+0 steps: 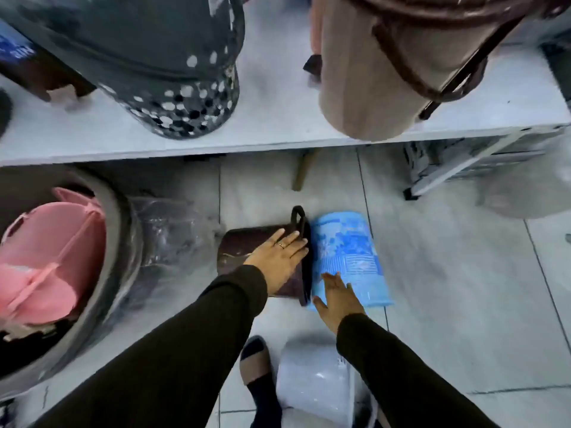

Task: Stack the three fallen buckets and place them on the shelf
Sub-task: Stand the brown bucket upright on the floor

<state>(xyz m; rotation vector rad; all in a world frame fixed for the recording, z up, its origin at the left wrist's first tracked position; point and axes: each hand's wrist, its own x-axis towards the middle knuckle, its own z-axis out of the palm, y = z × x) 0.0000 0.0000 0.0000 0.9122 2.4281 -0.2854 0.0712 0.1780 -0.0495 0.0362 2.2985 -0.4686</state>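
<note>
Three buckets lie on their sides on the tiled floor. A dark brown bucket (239, 247) with a black handle lies in the middle, its rim against a patterned blue bucket (349, 251) to its right. My left hand (279, 257) rests flat on the brown bucket near its rim, fingers spread. My right hand (336, 296) lies on the near end of the blue bucket, fingers apart. A pale grey bucket (312, 381) lies close to me, by my foot. The white shelf (278, 118) runs across the view above them.
On the shelf stand a dark perforated bin (173, 72) and a tan bucket (370, 81) with a brown handle. At left, a large brown tub (120, 273) holds pink buckets (52, 257), with plastic-wrapped items (173, 230) beside it. A folded stepladder (457, 168) lies under the shelf at right.
</note>
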